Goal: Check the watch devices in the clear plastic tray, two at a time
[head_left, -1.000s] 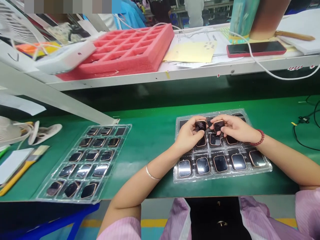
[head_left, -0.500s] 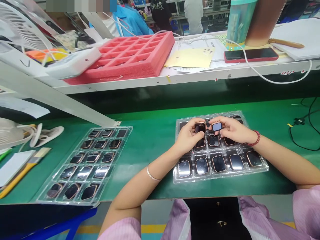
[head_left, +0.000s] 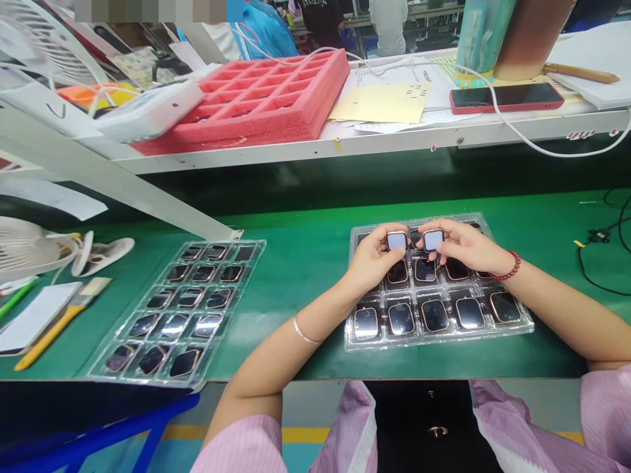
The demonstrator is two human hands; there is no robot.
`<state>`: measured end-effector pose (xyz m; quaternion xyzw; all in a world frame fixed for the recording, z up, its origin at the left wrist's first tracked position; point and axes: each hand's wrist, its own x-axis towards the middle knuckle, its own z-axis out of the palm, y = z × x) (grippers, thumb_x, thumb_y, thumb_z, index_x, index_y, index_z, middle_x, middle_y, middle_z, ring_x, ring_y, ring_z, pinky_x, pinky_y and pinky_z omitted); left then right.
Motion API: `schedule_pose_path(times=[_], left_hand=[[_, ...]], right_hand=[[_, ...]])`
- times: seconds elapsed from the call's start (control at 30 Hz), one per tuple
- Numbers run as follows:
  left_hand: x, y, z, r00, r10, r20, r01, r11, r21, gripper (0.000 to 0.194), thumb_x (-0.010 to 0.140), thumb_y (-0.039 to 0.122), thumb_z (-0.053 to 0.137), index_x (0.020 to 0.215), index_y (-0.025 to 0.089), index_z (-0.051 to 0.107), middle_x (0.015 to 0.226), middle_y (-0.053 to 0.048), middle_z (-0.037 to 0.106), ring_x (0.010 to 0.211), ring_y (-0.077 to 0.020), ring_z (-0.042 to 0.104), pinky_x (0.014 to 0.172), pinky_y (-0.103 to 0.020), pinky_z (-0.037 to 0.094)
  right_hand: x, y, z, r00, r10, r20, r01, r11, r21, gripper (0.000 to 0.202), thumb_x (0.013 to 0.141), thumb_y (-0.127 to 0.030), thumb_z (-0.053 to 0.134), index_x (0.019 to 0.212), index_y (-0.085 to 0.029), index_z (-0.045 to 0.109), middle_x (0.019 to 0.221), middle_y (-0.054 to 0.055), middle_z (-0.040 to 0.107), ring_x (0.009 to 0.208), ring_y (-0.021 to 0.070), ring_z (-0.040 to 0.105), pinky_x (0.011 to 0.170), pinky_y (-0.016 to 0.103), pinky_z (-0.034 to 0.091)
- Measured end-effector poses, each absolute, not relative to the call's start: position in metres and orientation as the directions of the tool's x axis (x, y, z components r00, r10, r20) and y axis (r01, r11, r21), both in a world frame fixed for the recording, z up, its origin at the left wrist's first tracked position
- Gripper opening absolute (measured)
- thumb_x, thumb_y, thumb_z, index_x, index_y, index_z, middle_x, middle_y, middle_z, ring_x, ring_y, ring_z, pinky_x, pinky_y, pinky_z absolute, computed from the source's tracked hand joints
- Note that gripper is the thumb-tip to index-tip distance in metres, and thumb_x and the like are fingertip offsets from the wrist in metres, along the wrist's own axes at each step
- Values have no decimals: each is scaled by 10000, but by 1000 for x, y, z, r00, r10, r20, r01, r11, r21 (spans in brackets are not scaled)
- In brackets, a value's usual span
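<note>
Head view: your left hand [head_left: 371, 263] pinches one smartwatch body [head_left: 397, 240] between thumb and fingertips, its lit screen facing you, lifted just above the far row of the clear blister tray [head_left: 522, 326]. Your right hand [head_left: 466, 248] pinches a second watch body [head_left: 433, 240] the same way, right beside the first; the two pieces are close together but I cannot tell whether they touch. Both grips are clenched on the cases at their edges, not on the glass.

The tray sits on the green worktop [head_left: 305, 263] straight in front of you, with more watch bodies lying screen-up in its pockets. A second tray of watch bodies [head_left: 182, 312] lies well apart on your left, and a pink foam tray [head_left: 256, 98] rests on the raised shelf beyond, near a red phone [head_left: 505, 97].

These pieces look small, light and stiff, with glossy glass faces that would likely smudge, scratch or slip under a fingertip. The rose-coloured metal rim appears the safest place to hold, on opposite sides, with light pressure only.
</note>
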<state>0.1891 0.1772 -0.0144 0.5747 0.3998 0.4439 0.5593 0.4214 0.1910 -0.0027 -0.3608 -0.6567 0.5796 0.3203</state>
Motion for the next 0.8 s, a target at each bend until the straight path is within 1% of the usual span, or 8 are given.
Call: schedule_pose_path(times=[0.07, 0.13, 0.23, 0.3, 0.33, 0.47, 0.7, 0.8], left_hand=[[189, 177, -17, 289, 954, 84, -18, -82, 996, 341, 771, 235, 713, 1102, 182, 649, 1081, -74, 701, 948, -190, 664, 810, -295, 546], [189, 176, -19, 285, 953, 102, 11, -110, 994, 379, 760, 222, 714, 1133, 188, 656, 1144, -81, 689, 972, -196, 665, 813, -291, 550], [189, 175, -21, 283, 954, 101, 58, -122, 991, 482, 741, 176, 706, 1219, 208, 646, 1194, -79, 682, 977, -196, 678, 808, -281, 557], [189, 175, -22, 286, 953, 103, 65, -126, 990, 473, 753, 178, 704, 1222, 207, 651, 1177, -81, 692, 973, -200, 685, 783, -274, 560], [189, 175, -22, 289, 951, 110, 56, -132, 990, 441, 767, 190, 704, 1206, 200, 658, 1159, -84, 699, 979, -206, 686, 778, -276, 563], [189, 176, -21, 296, 944, 143, 6, -151, 988, 350, 806, 231, 710, 1148, 173, 664, 1107, -96, 718, 1007, -223, 689, 821, -308, 570], [189, 174, -18, 309, 946, 98, -1, -103, 995, 352, 809, 210, 697, 1154, 175, 635, 1094, -96, 725, 1008, -225, 710, 817, -315, 574], [189, 174, -17, 307, 949, 75, 13, -83, 996, 401, 780, 172, 696, 1175, 178, 627, 1058, -84, 731, 1005, -220, 707, 846, -323, 569]], right_hand=[[421, 190, -2, -522, 853, -2, 121, 72, -990, 339, 872, -135, 608, 1205, -186, 651, 1058, 88, 751, 740, 152, 735, 587, 253, 615], [421, 190, -2, -515, 856, 31, 126, 111, -986, 367, 862, -134, 607, 1221, -194, 649, 1117, 94, 740, 782, 161, 740, 598, 254, 617], [421, 190, -2, -539, 834, 119, 117, 214, -970, 475, 805, -105, 616, 1262, -230, 646, 1298, 97, 687, 1004, 213, 735, 700, 287, 636], [421, 190, -3, -557, 816, 154, 120, 263, -957, 497, 793, -104, 622, 1271, -238, 647, 1348, 97, 666, 1102, 236, 709, 770, 315, 638], [422, 190, -3, -561, 813, 154, 127, 269, -955, 486, 804, -111, 620, 1273, -234, 646, 1333, 99, 673, 1086, 234, 714, 769, 320, 638], [423, 190, -4, -557, 826, 93, 159, 216, -963, 403, 863, -125, 591, 1254, -207, 643, 1172, 99, 733, 841, 176, 749, 629, 264, 613], [422, 189, -3, -552, 831, 66, 150, 177, -973, 408, 852, -108, 600, 1249, -198, 642, 1151, 97, 751, 822, 168, 755, 611, 254, 620], [423, 190, -3, -555, 829, 73, 152, 187, -971, 426, 843, -105, 596, 1257, -197, 636, 1147, 95, 750, 833, 175, 757, 606, 259, 622]])
